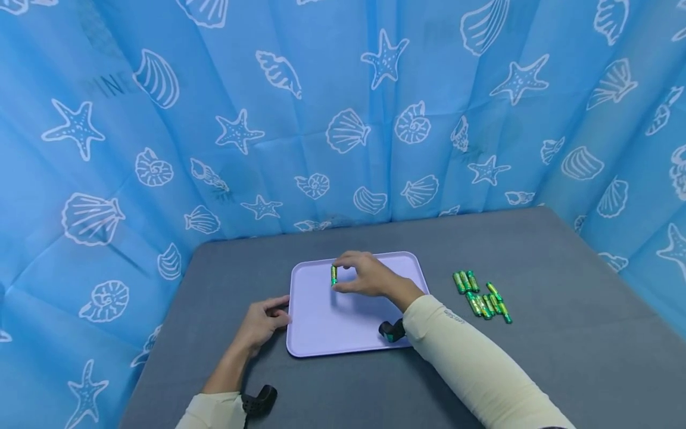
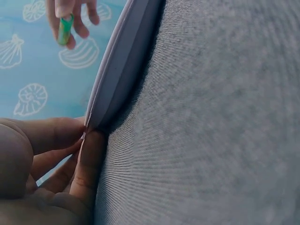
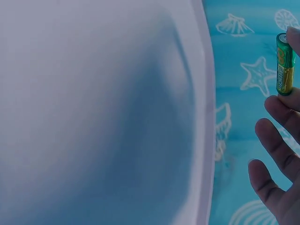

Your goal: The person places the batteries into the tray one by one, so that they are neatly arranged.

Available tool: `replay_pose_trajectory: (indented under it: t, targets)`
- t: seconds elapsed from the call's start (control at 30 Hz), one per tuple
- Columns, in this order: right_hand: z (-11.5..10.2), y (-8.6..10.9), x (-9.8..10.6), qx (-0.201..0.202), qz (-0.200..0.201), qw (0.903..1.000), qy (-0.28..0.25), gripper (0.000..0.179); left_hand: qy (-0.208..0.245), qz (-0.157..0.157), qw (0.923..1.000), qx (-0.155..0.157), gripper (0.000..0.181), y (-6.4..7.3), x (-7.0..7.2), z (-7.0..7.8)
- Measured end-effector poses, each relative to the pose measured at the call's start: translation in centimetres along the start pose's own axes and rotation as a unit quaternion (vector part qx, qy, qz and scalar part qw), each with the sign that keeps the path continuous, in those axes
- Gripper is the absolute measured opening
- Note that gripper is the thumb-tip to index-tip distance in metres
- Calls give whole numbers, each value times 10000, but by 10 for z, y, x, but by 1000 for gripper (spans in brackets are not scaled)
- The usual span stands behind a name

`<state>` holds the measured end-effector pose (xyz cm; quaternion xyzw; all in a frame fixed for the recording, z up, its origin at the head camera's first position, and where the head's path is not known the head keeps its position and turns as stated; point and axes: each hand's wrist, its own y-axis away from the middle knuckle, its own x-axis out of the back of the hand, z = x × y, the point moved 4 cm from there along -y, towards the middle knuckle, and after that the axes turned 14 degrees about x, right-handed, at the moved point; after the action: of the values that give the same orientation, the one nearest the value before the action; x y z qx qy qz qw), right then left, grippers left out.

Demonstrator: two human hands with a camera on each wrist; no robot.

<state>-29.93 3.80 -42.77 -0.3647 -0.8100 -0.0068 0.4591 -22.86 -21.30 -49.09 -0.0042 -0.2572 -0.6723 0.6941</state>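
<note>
My right hand (image 1: 367, 275) is above the lilac tray (image 1: 316, 322), pinching a green and gold battery (image 1: 334, 275) by its two ends between thumb and forefinger. In the right wrist view the battery (image 3: 285, 64) stands nearly upright, while the other fingers (image 3: 276, 145) are spread apart from it. At the tray's left edge, my left hand (image 1: 259, 325) pinches the rim (image 2: 101, 93), thumb and fingertips on either side of it in the left wrist view. No battery shows on the visible part of the tray; the right forearm covers its lower right corner.
To the right of the tray, several green batteries (image 1: 482, 298) lie in a loose group on the grey cloth-covered table (image 1: 563, 333). A blue curtain (image 1: 321, 107) with white shells and starfish hangs along the table's back and sides. Black wrist cameras (image 1: 259, 400) stick out from both wrists.
</note>
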Motion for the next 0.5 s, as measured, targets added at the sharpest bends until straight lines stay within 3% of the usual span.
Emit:
replay_pose_trajectory:
  t: [0.5]
  targets:
    - [5, -23, -38, -302, -576, 9979, -55, 54, 78, -3, 10000, 62, 47, -4, 0, -2]
